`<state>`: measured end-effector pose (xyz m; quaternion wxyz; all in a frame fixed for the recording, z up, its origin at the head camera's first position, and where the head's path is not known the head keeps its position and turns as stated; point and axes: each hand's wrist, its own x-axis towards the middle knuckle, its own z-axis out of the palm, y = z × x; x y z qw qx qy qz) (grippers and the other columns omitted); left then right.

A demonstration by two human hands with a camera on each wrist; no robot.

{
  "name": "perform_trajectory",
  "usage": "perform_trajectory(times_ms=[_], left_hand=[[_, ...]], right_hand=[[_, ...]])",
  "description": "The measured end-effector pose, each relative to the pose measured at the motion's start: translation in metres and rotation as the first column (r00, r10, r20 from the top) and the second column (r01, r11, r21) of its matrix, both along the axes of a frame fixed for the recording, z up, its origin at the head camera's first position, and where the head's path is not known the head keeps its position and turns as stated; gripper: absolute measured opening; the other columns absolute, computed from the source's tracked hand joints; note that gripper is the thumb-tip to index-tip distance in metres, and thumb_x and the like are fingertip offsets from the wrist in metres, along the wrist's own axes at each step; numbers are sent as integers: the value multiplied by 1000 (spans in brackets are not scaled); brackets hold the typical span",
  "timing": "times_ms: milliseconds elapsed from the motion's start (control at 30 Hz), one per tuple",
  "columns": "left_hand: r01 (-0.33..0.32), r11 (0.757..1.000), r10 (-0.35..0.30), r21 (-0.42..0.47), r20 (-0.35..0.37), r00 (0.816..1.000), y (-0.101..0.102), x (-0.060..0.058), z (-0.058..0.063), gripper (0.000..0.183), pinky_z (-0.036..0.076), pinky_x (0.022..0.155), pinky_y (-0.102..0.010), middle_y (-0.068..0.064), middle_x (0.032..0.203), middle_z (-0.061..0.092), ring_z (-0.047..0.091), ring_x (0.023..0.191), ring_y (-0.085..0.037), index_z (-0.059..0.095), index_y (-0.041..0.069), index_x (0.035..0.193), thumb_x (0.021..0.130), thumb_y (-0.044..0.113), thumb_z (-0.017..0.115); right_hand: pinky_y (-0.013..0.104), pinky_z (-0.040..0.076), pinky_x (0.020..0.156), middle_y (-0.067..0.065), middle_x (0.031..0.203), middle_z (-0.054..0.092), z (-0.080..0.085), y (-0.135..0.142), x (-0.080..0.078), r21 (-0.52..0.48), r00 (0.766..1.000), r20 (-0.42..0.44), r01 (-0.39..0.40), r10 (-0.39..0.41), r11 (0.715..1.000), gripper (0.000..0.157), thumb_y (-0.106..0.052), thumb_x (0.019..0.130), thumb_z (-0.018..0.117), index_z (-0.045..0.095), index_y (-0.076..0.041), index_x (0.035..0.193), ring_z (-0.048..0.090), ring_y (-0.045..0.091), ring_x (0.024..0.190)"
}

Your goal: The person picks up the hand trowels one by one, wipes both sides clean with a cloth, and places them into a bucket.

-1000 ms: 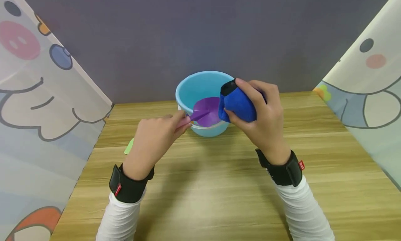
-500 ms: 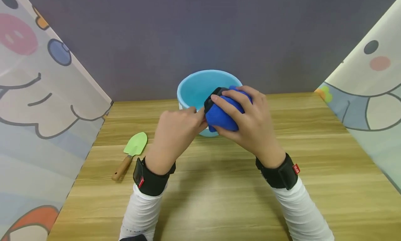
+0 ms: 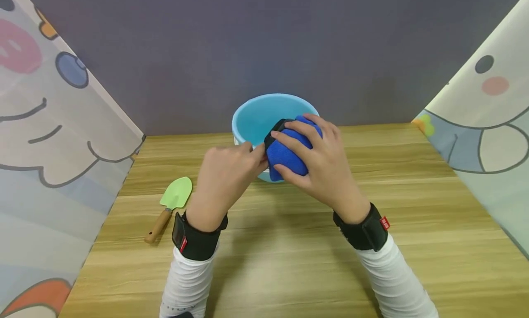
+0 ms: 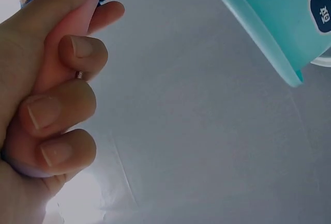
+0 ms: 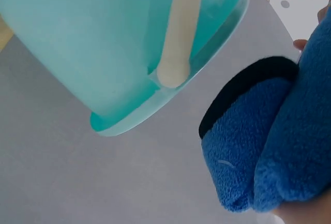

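My right hand (image 3: 322, 164) curls its fingers round the blue cloth (image 3: 284, 161), mid-frame before the bucket (image 3: 247, 120); my left hand (image 3: 227, 178) closes round a pink handle (image 4: 70, 27). A slack left grip could let it twist.

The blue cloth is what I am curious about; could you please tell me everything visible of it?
The cloth is bright blue, fuzzy and towel-like, with a black band along one edge. It is bunched into a thick, folded bundle with a small pale mark. The right hand grips it, fingers spread across it. In the head view it hides part of the bucket. The left hand seems to touch it.
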<state>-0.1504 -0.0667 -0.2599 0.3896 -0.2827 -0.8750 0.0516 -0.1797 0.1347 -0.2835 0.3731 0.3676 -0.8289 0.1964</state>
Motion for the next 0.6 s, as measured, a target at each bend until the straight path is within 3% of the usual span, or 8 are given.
perform_trajectory(times_ms=[300,600], left_hand=[[0,999,0,36,0,1000,-6,3,3,29,29,29,-30,0,44,46,33,33,-13,65,14,81,95,37,57],[-18,998,20,60,-28,999,-12,5,6,34,24,30,-29,1,43,42,30,32,-14,61,14,73,96,38,55]], right_hand=[[64,40,98,17,124,62,0,-2,1,-39,998,-24,54,-55,998,44,-41,76,73,71,-15,112,47,41,121],[62,42,96,18,125,59,-1,-5,-3,-31,997,-28,71,-72,997,45,-40,76,74,69,-15,114,48,42,117]])
